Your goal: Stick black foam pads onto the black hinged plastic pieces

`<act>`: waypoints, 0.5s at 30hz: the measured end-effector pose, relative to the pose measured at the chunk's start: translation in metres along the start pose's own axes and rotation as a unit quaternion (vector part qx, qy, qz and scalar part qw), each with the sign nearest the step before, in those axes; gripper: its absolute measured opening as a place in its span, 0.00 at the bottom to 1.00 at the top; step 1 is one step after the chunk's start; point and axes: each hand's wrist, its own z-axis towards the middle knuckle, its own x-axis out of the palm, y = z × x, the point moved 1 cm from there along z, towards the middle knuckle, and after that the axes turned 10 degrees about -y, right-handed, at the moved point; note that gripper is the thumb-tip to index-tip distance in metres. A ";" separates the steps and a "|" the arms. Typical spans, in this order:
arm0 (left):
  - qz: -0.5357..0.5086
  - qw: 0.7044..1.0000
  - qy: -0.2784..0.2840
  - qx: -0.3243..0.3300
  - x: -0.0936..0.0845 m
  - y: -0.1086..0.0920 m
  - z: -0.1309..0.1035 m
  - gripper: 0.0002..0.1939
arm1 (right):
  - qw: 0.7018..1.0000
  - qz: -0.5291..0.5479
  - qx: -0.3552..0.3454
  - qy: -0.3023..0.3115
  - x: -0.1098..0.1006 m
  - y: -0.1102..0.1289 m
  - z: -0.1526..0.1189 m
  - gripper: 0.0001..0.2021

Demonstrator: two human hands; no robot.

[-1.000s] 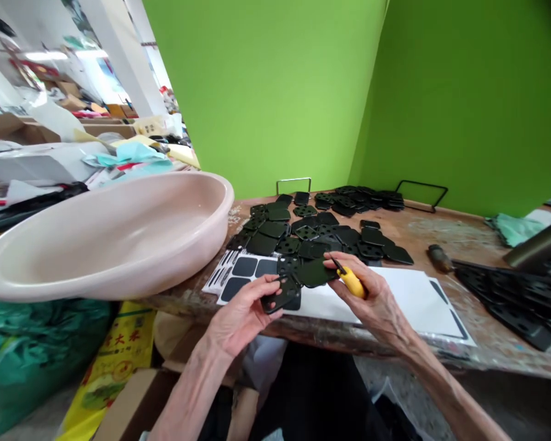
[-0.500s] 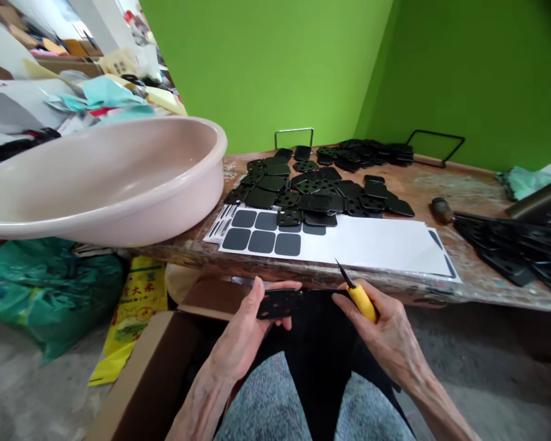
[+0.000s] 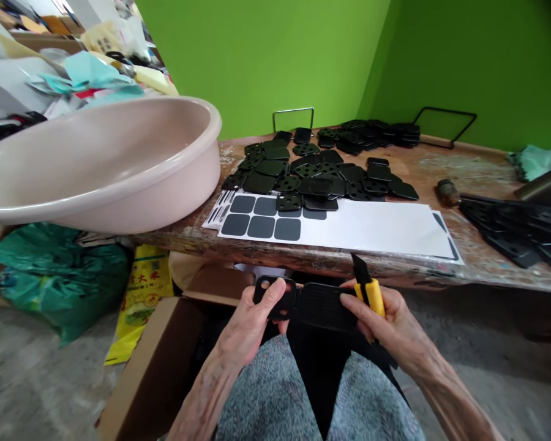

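Note:
Over my lap, both hands grip a flat black plastic piece (image 3: 325, 304), which has a holed end on the left and a ridged panel on the right. My left hand (image 3: 252, 324) pinches the holed end, thumb on top. The right edge is held between the thumb and fingers of my right hand (image 3: 389, 321). That same hand also keeps a yellow utility knife (image 3: 373, 297) against the fingers, its dark blade pointing up and away. On the bench beyond lies a sheet of dark rounded-square stickers (image 3: 261, 227), with part of its white backing bare.
A heap of black plastic plates (image 3: 298, 171) covers the back of the bench (image 3: 477, 177). A large pale pink basin (image 3: 179, 177) stands at left. More black parts (image 3: 523, 233) lie at right. Below are a cardboard box (image 3: 140, 367) and a green bag (image 3: 64, 288).
The black piece has turned from nearly edge-on to show its flat, ridged face. The knife blade now points more upright, and my view has tilted slightly downward.

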 end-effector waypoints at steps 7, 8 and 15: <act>-0.063 0.998 0.008 -0.023 0.001 0.003 0.001 0.18 | 0.998 0.038 0.034 -0.024 0.001 0.005 -0.009 0.17; -0.070 0.997 0.012 -0.025 0.001 0.004 0.001 0.18 | 0.998 0.039 0.035 -0.027 0.001 0.005 -0.010 0.18; -0.111 0.993 0.014 -0.041 0.004 0.007 0.001 0.16 | 0.996 0.066 0.058 -0.030 0.000 -0.009 -0.014 0.18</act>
